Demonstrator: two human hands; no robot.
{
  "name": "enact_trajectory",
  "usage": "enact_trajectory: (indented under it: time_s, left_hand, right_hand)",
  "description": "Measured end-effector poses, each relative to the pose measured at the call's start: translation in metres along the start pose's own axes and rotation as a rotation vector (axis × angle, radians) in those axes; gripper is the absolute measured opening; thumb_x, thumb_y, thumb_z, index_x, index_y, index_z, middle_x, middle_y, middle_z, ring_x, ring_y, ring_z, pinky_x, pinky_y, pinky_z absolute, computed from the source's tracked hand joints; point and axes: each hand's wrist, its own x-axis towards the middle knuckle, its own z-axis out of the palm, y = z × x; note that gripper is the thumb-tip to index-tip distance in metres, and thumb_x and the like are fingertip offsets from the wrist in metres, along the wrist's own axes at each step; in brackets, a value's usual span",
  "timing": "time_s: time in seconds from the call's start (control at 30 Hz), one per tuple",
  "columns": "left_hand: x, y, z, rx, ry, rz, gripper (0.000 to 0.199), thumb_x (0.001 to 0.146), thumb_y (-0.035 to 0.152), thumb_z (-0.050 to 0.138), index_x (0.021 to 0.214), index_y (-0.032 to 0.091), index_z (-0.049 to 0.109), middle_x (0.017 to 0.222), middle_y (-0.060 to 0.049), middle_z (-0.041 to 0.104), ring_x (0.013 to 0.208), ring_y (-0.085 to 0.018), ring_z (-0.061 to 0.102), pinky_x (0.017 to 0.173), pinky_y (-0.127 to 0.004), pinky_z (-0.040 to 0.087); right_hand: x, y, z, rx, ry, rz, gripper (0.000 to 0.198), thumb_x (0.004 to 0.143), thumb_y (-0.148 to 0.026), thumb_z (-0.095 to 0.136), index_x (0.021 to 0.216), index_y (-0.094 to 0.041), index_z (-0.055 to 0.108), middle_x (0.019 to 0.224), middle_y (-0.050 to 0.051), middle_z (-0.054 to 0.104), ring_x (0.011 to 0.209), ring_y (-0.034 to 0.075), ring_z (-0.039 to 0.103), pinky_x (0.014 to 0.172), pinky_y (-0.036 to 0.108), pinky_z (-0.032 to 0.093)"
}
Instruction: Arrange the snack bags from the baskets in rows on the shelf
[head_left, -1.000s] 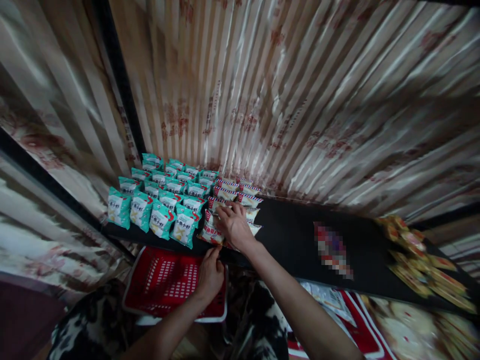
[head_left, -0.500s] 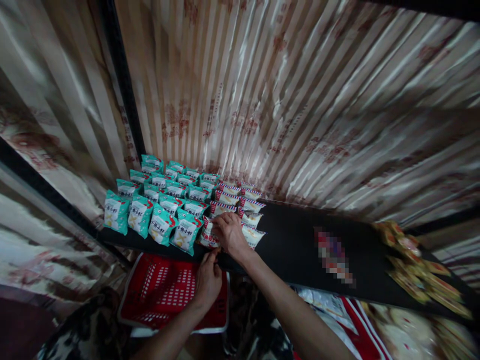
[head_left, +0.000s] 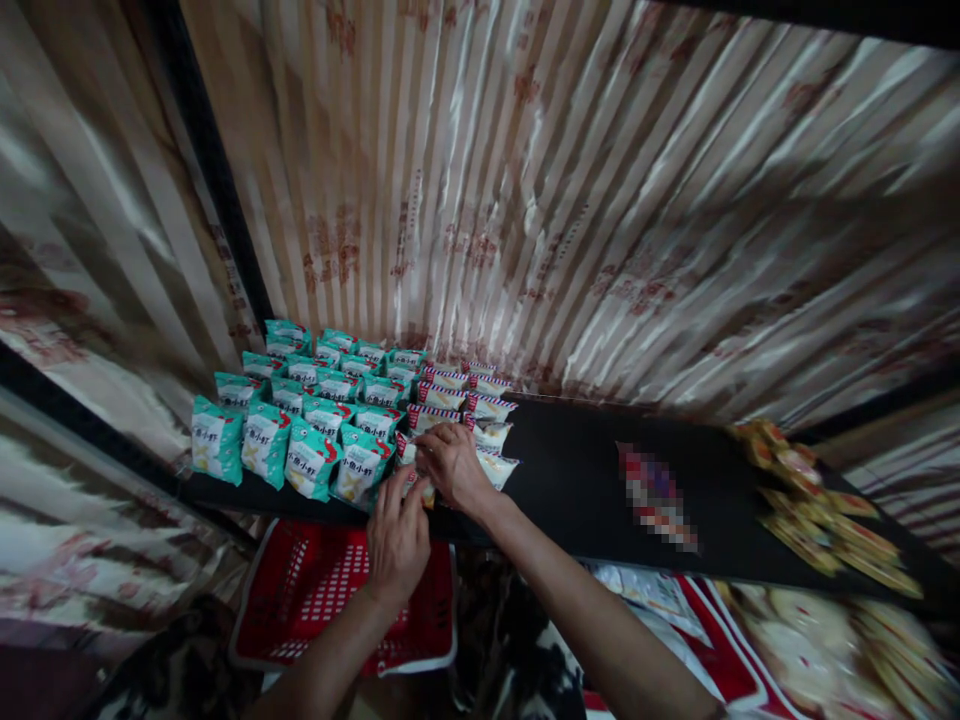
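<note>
A red-and-white snack bag (head_left: 406, 449) stands at the front edge of the black shelf, mostly covered by my hands. My right hand (head_left: 456, 468) grips its upper right side with bent fingers. Lower down, my left hand (head_left: 397, 535) has its fingers closed on the bag's lower left part. Behind are more white snack bags (head_left: 441, 398) with striped red-and-blue top edges, standing in two rows. Close on the left, several teal snack bags (head_left: 361, 468) stand upright in rows.
The black shelf (head_left: 566, 480) runs to the right, with a pixelated packet (head_left: 656, 497) and yellow packets (head_left: 832, 520) lying on it. Below stands a red basket (head_left: 251, 610). Clear-wrapped goods (head_left: 810, 640) lie lower right. A striped curtain (head_left: 465, 180) hangs behind.
My left hand has risen from below the shelf edge onto the front of the snack bag. My right hand stays on the bag. The whole view has shifted slightly.
</note>
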Motion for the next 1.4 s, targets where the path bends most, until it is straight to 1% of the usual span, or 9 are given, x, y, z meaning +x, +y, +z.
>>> enact_trajectory:
  time_s: [0.17,0.3,0.53,0.67,0.77,0.87,1.03,1.23,1.4]
  left_hand:
    - [0.037,-0.005,-0.013,0.245,-0.099,0.138,0.045,0.082,0.010,0.040,0.126,0.012,0.050,0.136,-0.012,0.049,0.136,-0.031,0.025,0.109,-0.052,0.023]
    - [0.051,-0.007,-0.013,0.310,-0.179,0.176,0.046,0.081,0.009,0.040,0.126,0.012,0.052,0.132,-0.013,0.053,0.136,-0.032,0.026,0.110,-0.059,0.013]
    - [0.051,-0.010,-0.009,0.404,-0.167,0.220,0.038,0.084,0.010,0.042,0.118,0.015,0.059,0.124,-0.011,0.060,0.131,-0.031,0.035,0.110,-0.059,0.015]
    - [0.050,-0.015,-0.007,0.408,-0.151,0.228,0.036,0.084,0.010,0.044,0.117,0.014,0.059,0.121,-0.011,0.062,0.128,-0.031,0.039,0.110,-0.058,0.015]
    - [0.049,-0.019,-0.006,0.404,-0.143,0.247,0.037,0.084,0.011,0.045,0.118,0.013,0.058,0.121,-0.011,0.062,0.127,-0.031,0.039,0.110,-0.056,0.016]
    - [0.047,-0.022,-0.004,0.390,-0.127,0.255,0.036,0.085,0.011,0.045,0.118,0.014,0.058,0.120,-0.010,0.062,0.127,-0.030,0.040,0.111,-0.056,0.015]
    - [0.045,-0.025,-0.002,0.386,-0.131,0.251,0.036,0.084,0.010,0.044,0.117,0.015,0.059,0.120,-0.011,0.062,0.127,-0.031,0.040,0.110,-0.056,0.015]
    - [0.045,-0.028,0.000,0.388,-0.117,0.263,0.035,0.084,0.012,0.046,0.116,0.015,0.060,0.120,-0.011,0.062,0.127,-0.030,0.040,0.110,-0.055,0.018]
    - [0.044,-0.029,0.003,0.427,-0.078,0.253,0.033,0.083,0.011,0.047,0.112,0.016,0.062,0.118,-0.009,0.064,0.125,-0.028,0.044,0.110,-0.052,0.019]
  right_hand:
    - [-0.003,0.002,0.000,0.076,0.042,0.005,0.033,0.082,-0.010,0.050,0.113,-0.015,0.060,0.103,0.011,0.067,0.106,0.024,0.050,0.094,0.041,0.031]
    - [-0.005,0.006,0.000,0.103,0.047,-0.004,0.031,0.082,-0.010,0.049,0.111,-0.017,0.060,0.099,0.010,0.069,0.104,0.023,0.052,0.095,0.042,0.031]
    - [0.019,0.025,-0.011,-0.093,0.037,0.014,0.030,0.082,-0.013,0.050,0.110,-0.018,0.061,0.108,0.011,0.066,0.112,0.028,0.047,0.096,0.045,0.031]
    - [0.041,0.032,-0.013,-0.252,-0.078,-0.007,0.030,0.080,-0.017,0.055,0.109,-0.020,0.061,0.115,0.011,0.063,0.118,0.031,0.041,0.097,0.049,0.028]
    - [0.051,0.033,-0.010,-0.314,-0.149,-0.041,0.039,0.075,-0.021,0.062,0.115,-0.019,0.058,0.113,0.014,0.063,0.118,0.033,0.042,0.098,0.052,0.026]
    - [0.055,0.034,-0.006,-0.310,-0.175,-0.056,0.046,0.069,-0.024,0.069,0.113,-0.017,0.059,0.111,0.016,0.063,0.114,0.035,0.045,0.099,0.054,0.026]
    - [0.058,0.033,-0.004,-0.308,-0.283,0.001,0.035,0.069,-0.023,0.068,0.102,-0.014,0.063,0.113,0.018,0.061,0.109,0.035,0.048,0.091,0.050,0.035]
    - [0.064,0.028,-0.005,-0.238,-0.283,0.076,0.044,0.073,-0.025,0.064,0.114,-0.010,0.056,0.113,0.019,0.060,0.111,0.033,0.046,0.091,0.045,0.036]
    - [0.063,0.021,-0.003,-0.237,-0.345,0.016,0.039,0.079,-0.024,0.056,0.115,-0.011,0.054,0.115,0.017,0.059,0.114,0.030,0.044,0.095,0.044,0.032]
